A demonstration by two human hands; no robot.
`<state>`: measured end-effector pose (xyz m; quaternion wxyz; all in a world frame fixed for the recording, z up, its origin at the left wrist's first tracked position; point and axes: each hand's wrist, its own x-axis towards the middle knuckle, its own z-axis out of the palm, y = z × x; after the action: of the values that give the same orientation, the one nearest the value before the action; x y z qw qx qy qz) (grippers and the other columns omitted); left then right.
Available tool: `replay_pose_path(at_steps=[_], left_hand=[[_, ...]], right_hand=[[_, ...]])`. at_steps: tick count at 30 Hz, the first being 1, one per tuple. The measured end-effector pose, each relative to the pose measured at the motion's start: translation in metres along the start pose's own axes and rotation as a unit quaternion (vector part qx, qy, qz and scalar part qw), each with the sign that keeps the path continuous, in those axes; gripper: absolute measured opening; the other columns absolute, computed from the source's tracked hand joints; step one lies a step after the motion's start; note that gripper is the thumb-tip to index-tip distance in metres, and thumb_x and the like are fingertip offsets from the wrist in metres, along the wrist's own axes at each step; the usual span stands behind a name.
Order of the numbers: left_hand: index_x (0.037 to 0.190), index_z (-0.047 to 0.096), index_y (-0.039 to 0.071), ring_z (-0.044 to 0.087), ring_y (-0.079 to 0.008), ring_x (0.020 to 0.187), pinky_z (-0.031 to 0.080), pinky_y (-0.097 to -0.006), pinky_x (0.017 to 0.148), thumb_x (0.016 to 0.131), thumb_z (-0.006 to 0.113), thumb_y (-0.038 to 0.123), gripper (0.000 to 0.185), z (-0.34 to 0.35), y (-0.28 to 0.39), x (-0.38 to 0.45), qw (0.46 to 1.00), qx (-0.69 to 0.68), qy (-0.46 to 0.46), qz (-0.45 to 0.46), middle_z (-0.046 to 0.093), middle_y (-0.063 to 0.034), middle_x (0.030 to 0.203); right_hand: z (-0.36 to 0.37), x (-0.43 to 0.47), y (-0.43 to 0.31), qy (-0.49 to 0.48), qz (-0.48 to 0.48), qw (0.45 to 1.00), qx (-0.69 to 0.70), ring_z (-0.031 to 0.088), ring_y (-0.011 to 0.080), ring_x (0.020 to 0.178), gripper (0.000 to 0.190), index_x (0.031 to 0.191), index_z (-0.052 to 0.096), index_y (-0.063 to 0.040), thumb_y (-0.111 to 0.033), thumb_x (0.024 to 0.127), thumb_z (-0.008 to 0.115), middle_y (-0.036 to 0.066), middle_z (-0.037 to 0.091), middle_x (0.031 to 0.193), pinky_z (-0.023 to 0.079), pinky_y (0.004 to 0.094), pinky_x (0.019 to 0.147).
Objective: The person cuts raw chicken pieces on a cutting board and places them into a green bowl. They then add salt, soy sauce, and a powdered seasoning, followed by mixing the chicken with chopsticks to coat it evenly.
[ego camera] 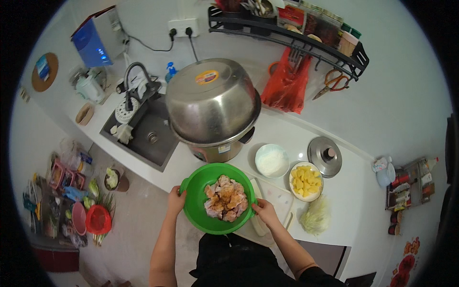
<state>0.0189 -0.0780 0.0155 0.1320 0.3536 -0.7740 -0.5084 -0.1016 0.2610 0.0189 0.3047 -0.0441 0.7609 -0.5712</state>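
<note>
My left hand (176,200) grips the left handle of a green plastic basin (195,219). On its other side, my right hand (264,211) holds the right rim by its handle. Inside the basin lies a heap of raw meat pieces (226,199), apparently chicken, with brown seasoning on top. The basin is held in front of my body at the counter's front edge. Partly hidden beneath its right side is a white cutting board (276,195). A long pale object (259,224) lies on that board; I cannot tell what it is.
Behind the basin stands a big steel cooker with a domed lid (211,100). Right of it are a bowl of white powder (271,161), a plate of yellow chunks (306,181), a steel lid (324,158) and leafy cabbage (315,217). A grey sink (150,132) is at left.
</note>
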Motion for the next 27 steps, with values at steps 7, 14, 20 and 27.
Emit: replay_pose_path(at_steps=[7, 14, 20, 27], left_hand=[[0.095, 0.061, -0.003, 0.064, -0.0328, 0.077, 0.05, -0.041, 0.066, 0.08, 0.066, 0.024, 0.032, -0.018, 0.017, 0.02, 0.953, 0.262, -0.113, 0.097, 0.064, -0.0206, 0.083], [0.101, 0.066, 0.002, 0.065, -0.0265, 0.083, 0.052, -0.0347, 0.073, 0.083, 0.065, 0.017, 0.023, 0.013, 0.164, 0.017, 0.92, 0.084, -0.296, 0.243, 0.065, -0.0168, 0.089], [0.106, 0.064, 0.0, 0.064, -0.0162, 0.084, 0.051, -0.0274, 0.073, 0.088, 0.06, 0.01, 0.021, 0.067, 0.326, 0.007, 0.854, -0.095, -0.41, 0.305, 0.063, -0.0113, 0.097], [0.102, 0.063, -0.001, 0.064, -0.0196, 0.085, 0.051, -0.0276, 0.074, 0.085, 0.06, 0.004, 0.018, 0.098, 0.484, 0.027, 0.849, -0.119, -0.361, 0.367, 0.062, -0.0117, 0.098]], right_hand=[[-0.006, -0.012, -0.017, 0.134, -0.121, 0.929, -0.324, 0.063, 0.0201, 0.071, 0.039, 0.114, 0.059, 0.004, -0.021, 0.085, 0.065, 0.012, 0.066, 0.085, 0.049, 0.0314, 0.065], [0.001, -0.007, -0.101, -0.011, -0.145, 0.989, 0.033, 0.065, 0.0196, 0.08, 0.033, 0.114, 0.06, 0.0, -0.018, 0.086, 0.065, 0.012, 0.068, 0.087, 0.051, 0.0286, 0.071], [-0.067, -0.009, -0.217, 0.049, -0.282, 0.945, 0.159, 0.061, 0.0095, 0.077, 0.022, 0.109, 0.063, 0.0, -0.01, 0.09, 0.06, 0.005, 0.067, 0.086, 0.049, 0.0234, 0.069], [-0.145, 0.015, -0.34, 0.033, -0.409, 0.888, 0.207, 0.061, 0.015, 0.093, 0.031, 0.12, 0.057, 0.001, -0.008, 0.09, 0.058, 0.009, 0.065, 0.103, 0.048, 0.027, 0.085]])
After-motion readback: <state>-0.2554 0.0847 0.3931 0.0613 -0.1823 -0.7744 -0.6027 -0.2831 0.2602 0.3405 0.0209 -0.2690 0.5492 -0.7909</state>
